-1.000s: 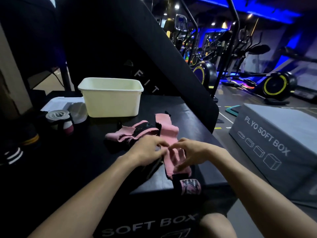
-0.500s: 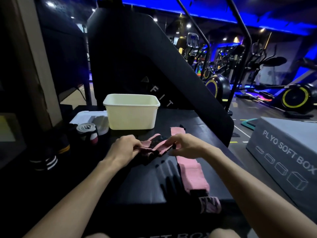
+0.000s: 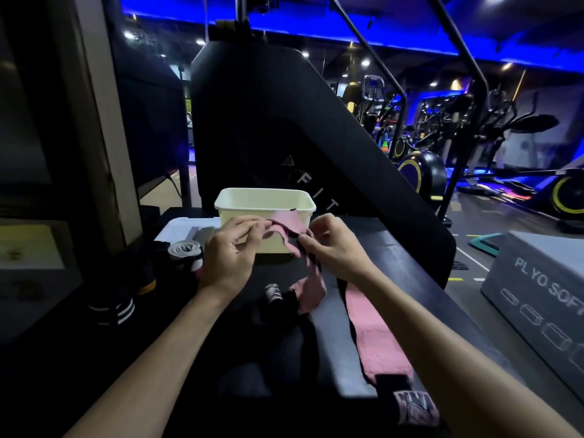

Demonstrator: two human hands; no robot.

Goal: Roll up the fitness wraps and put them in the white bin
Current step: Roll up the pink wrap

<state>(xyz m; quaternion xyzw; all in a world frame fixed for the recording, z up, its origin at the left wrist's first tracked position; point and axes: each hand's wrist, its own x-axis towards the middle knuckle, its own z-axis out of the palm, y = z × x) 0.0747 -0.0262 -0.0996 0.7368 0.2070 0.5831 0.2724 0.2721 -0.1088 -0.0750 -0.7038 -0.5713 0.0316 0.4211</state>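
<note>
Grip: left hand point(image 3: 228, 254) and right hand point(image 3: 331, 245) both pinch the top end of one pink wrap point(image 3: 292, 230), fingers curled on the fabric, held up above the bench point(image 3: 395, 279) just in front of the white bin point(image 3: 265, 202).
Wrap state: unrolled; the tail hangs down and its lower end lies bunched on the bench near a dark patch.
Second wrap point(image 3: 376, 333): flat on the bench to the right, running toward the near edge, with its printed end at the edge.
Bin: far centre of the bench, nothing visible inside from this angle.
Left side: rolled grey band point(image 3: 185, 249) and dark striped items, well apart from the hands.
Risk 1: starting the roll with a slack tail probably gives a loose, crooked coil that springs open in the bin.
Risk 2: the hanging tail could snag the second wrap and drag it off the near edge.
Risk 3: low light and dark trim make the closure end hard to find.
</note>
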